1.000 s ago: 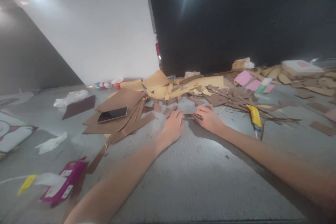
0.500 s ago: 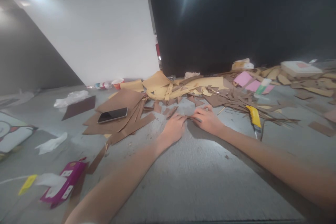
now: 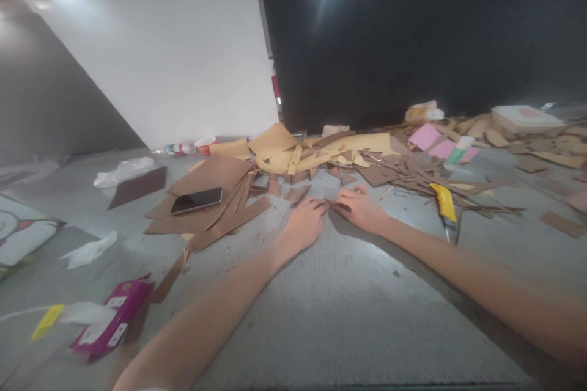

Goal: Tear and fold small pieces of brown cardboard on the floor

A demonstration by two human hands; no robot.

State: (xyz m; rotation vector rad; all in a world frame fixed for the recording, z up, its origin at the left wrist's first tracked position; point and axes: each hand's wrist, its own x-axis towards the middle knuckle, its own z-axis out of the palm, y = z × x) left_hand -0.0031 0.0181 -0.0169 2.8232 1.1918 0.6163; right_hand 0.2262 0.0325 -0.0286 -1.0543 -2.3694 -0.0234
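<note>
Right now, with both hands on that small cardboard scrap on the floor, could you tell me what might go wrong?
The utility knife lies right beside the right hand and forearm; whether its blade is out is unclear, so a sideways sweep might cut. The phone rests loosely on stacked cardboard sheets near the left hand and could slide off if they shift. The cardboard scrap could get lost among similar offcuts.

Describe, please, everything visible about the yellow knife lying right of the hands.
The yellow knife looks like a utility cutter with a bright yellow plastic-looking body and a darker, greyish tip pointing toward the camera. It lies flat on the grey floor, at the near edge of the brown cardboard scraps, some strips touching or crossing it. It is to the right of the right hand, which does not touch it.
</note>
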